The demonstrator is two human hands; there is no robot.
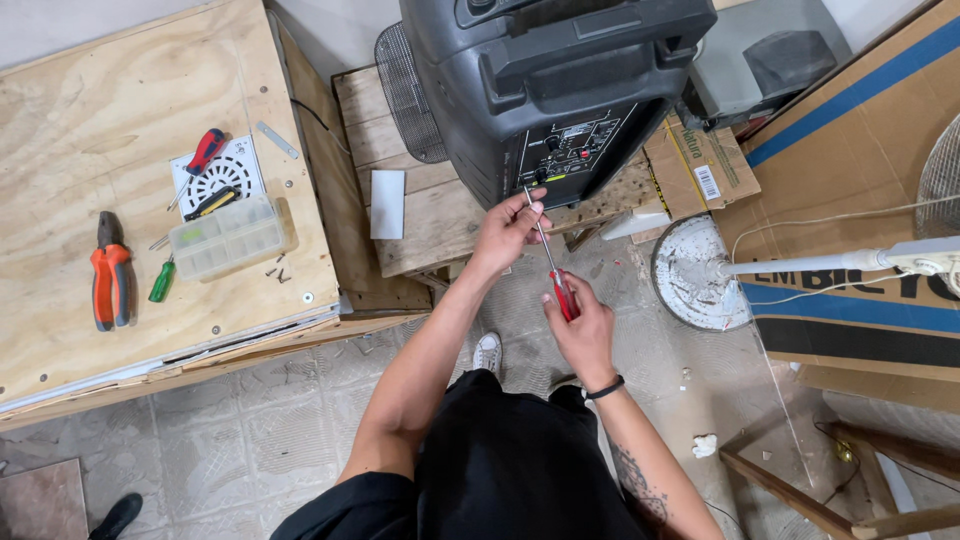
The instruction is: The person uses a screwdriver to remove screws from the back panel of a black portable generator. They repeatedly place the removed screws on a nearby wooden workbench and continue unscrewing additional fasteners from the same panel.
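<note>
Landmark: black speaker (545,90), standing on wooden bench (420,215). Screwdriver (552,262), red handle, long shaft; tip at speaker's rear control panel (575,155). R hand (580,325) just below speaker, fingers closed round the handle. L hand (510,228) fingers pinch the shaft near the tip, close under panel. Well left of speaker: plywood table (90,130) w/ orange pliers (110,272), clear parts box (228,236), green driver (162,281). White fan base (690,275) right of speaker.

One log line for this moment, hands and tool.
left hand: steadies shaft | right hand: grips screwdriver handle | tip: at speaker panel
</note>
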